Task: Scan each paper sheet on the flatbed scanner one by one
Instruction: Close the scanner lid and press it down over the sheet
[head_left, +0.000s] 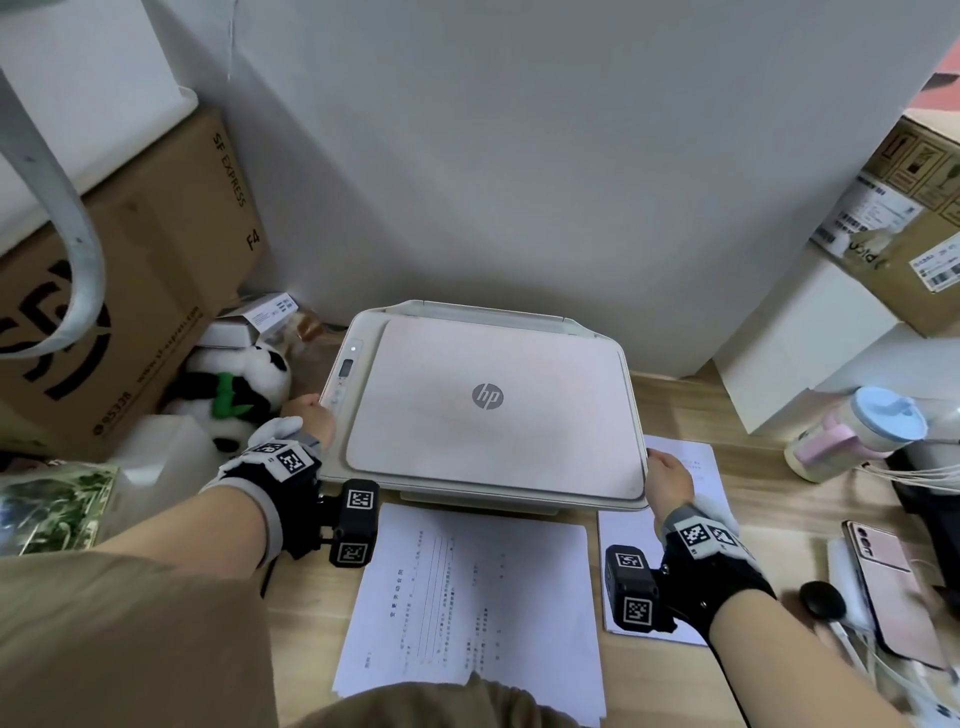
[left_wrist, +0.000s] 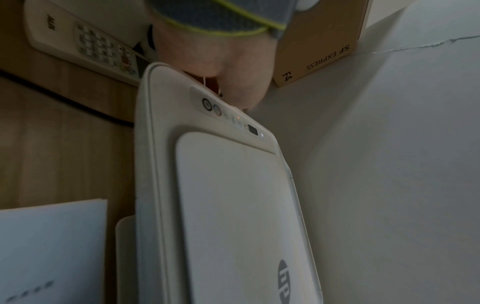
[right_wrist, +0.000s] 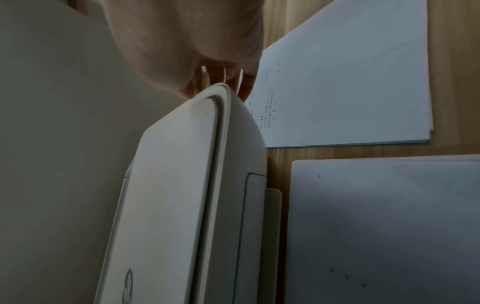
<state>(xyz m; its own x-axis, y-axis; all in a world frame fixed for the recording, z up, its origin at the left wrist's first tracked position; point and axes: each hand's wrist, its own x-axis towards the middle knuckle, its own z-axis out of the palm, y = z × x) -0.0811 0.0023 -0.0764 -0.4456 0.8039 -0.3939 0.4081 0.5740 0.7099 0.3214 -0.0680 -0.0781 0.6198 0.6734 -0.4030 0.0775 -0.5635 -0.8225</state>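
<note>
scanner (head_left: 488, 410) lid's down on the desk (head_left: 675, 400), my left hand (head_left: 310, 415) fingers curl on its left edge, right hand (head_left: 669, 480) fingers hook the front-right corner, paper stack (head_left: 467, 597) just in front

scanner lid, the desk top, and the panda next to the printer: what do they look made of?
Scanner lid: likely moulded plastic, matte off-white, with rounded edges and a printed grey logo.
Desk top: wood-look surface, light grain lines; solid wood or laminate, cannot tell.
Panda: plush fabric, fuzzy black and white pile, soft outline.
</note>
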